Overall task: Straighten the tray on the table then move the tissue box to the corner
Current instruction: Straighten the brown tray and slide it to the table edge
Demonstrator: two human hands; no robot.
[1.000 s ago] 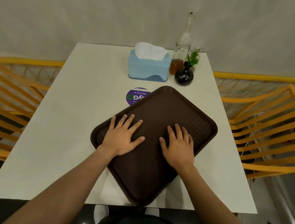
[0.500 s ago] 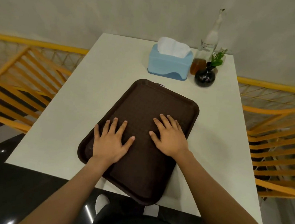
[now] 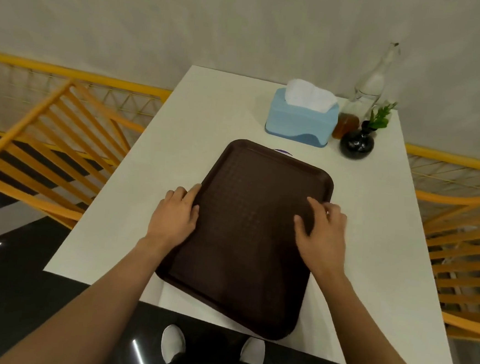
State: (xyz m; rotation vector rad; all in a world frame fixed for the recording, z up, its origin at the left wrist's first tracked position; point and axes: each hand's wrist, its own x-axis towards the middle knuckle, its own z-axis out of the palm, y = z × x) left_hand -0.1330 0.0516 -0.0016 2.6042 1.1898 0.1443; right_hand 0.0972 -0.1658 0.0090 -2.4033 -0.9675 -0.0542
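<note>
A dark brown tray (image 3: 245,239) lies on the white table (image 3: 385,250), its long sides nearly parallel to the table's sides and its near end at the front edge. My left hand (image 3: 176,214) grips the tray's left rim, thumb on top. My right hand (image 3: 323,234) holds the right rim with curled fingers. A light blue tissue box (image 3: 298,123) with white tissue sticking out stands beyond the tray near the far edge, to the right of centre, and neither hand touches it.
Right of the tissue box stand a tall clear bottle (image 3: 370,85), a small amber jar (image 3: 345,127) and a black vase (image 3: 356,143) with a green sprig. A purple sticker (image 3: 281,151) peeks out under the tray's far rim. Orange chairs (image 3: 49,144) flank both sides.
The tray has turned from diagonal to almost square with the table, covering most of the purple sticker. Both hands slid from flat on its middle out to its left and right rims.
</note>
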